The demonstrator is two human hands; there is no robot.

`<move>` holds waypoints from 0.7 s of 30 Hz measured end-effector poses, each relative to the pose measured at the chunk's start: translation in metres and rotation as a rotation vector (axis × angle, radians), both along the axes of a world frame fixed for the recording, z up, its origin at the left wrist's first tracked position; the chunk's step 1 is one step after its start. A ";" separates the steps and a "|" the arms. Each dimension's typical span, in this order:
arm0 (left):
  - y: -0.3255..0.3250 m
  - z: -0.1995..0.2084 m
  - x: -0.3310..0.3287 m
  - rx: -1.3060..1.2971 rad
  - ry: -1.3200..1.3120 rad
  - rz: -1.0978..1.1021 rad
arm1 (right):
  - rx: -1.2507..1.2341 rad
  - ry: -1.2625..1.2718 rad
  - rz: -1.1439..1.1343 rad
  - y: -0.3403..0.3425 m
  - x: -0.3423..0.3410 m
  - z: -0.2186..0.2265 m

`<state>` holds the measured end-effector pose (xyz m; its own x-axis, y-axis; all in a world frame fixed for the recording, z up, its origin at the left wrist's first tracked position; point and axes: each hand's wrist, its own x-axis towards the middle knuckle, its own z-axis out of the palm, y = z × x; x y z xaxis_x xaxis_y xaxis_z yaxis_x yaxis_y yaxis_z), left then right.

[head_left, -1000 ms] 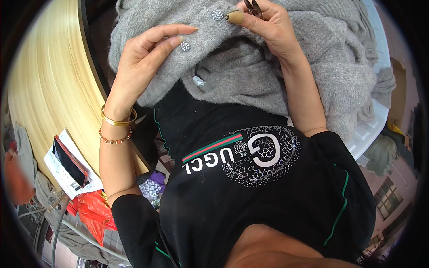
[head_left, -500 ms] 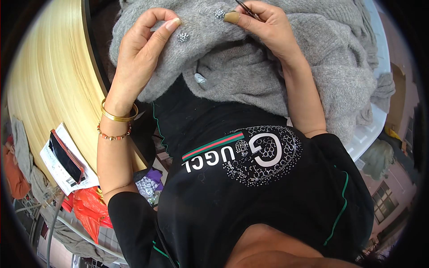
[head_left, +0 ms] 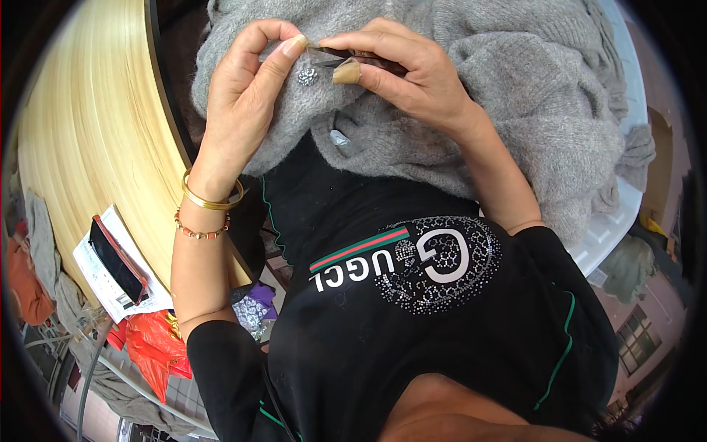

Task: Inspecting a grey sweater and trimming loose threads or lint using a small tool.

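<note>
"Setting?"
"Cluttered workroom; wood-grain counter at left, dark along its right-hand edge."

"Contents, nearest first?"
"Black shirt, green piping, worn. Grey knit, across the lap, heaped toward a pale blue tub. Round sparkling button, on a knit fold beyond the counter's right-hand edge. Left hand: thumb and finger pinched together just above the button; whether on knit or thread, cannot tell. Right hand: gripping dark scissors, blades parted, points near the left fingertips; thumb tip in a tan cover. White paper under a dark, red-edged flat item, counter's lower left corner. Red plastic bag, just below that corner."

"Hazards?"
"Judged: a slip of the points could nick the left fingers or snag the knit; closing too near the button could cut its attachment."

"Markings?"
"Shirt: large white lettering, striped bar, studded motif; wording not transcribed. Pale tab on the knit: no writing legible. Paper: marks too small to read."
</note>
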<state>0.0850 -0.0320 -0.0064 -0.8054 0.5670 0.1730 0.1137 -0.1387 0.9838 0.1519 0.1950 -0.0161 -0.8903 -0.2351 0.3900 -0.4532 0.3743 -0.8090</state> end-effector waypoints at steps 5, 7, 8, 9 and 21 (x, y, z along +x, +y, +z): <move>0.000 0.000 0.000 0.012 -0.037 -0.005 | 0.025 0.038 0.028 -0.007 0.002 0.000; 0.000 0.000 0.000 0.015 -0.038 -0.016 | 0.044 0.062 0.031 -0.007 0.002 0.002; 0.000 0.000 0.000 0.018 -0.030 -0.019 | 0.060 0.065 0.035 -0.007 0.002 0.003; 0.000 0.000 0.000 0.019 -0.020 -0.023 | 0.056 0.081 0.038 -0.007 0.003 0.004; -0.009 -0.016 -0.008 -0.019 -0.047 -0.031 | 0.163 0.124 0.039 -0.012 0.005 0.006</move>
<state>0.0768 -0.0408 -0.0219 -0.7945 0.5945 0.1241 0.0630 -0.1225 0.9905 0.1569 0.1835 -0.0105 -0.8269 -0.3375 0.4499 -0.5622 0.4756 -0.6766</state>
